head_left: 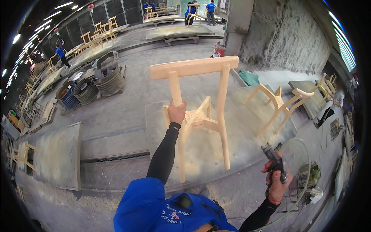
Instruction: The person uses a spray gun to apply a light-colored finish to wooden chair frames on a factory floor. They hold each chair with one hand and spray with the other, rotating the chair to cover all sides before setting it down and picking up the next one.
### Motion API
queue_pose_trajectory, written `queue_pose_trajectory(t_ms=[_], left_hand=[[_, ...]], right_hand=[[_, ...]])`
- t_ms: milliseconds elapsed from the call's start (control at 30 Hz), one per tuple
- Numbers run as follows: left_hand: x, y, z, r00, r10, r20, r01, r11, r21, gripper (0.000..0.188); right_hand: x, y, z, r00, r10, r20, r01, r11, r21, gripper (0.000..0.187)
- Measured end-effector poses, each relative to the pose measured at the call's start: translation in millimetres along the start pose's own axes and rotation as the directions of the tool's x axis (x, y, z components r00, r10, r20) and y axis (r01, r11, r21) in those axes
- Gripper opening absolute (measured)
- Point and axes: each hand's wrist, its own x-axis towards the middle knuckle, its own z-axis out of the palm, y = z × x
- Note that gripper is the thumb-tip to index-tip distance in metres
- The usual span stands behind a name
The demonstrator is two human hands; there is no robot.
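A pale wooden chair frame (221, 96) stands upright in front of me, its backrest on the near side and no seat panel over its crossed braces. My left hand (177, 111) is closed round the left back post, just below the top rail. In my right hand (277, 181) is a spray gun (275, 160), gripped by its handle at the lower right, apart from the chair. A clear hose (308, 154) loops away from the gun. Beneath the chair lies a broad dusty board (166, 135), stained with pale overspray.
A second chair frame (284, 104) stands on the board's right part. Metal drums (110, 79) sit at the left. Fire extinguishers (219, 50) stand beside a pillar. Another board (58, 154) lies at the near left. Several workers in blue (210, 9) are among chairs farther off.
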Motion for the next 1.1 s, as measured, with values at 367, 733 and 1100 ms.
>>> queue_pose_trajectory(t_ms=[367, 733, 1100], left_hand=[[6, 10, 4, 0.992, 0.088, -0.087, -0.075, 0.987, 0.14, 0.04], [5, 10, 4, 0.994, 0.078, -0.078, -0.068, 0.99, 0.12, 0.042], [5, 6, 4, 0.99, 0.121, -0.077, -0.106, 0.978, 0.18, 0.042]], right_hand=[[28, -101, 93, 0.961, -0.141, 0.239, 0.13, 0.99, 0.058, 0.091], [24, -123, 120, 0.908, -0.114, 0.403, 0.107, 0.994, 0.04, 0.087], [7, -109, 98, 0.969, -0.065, 0.238, 0.072, 0.997, -0.02, 0.096]])
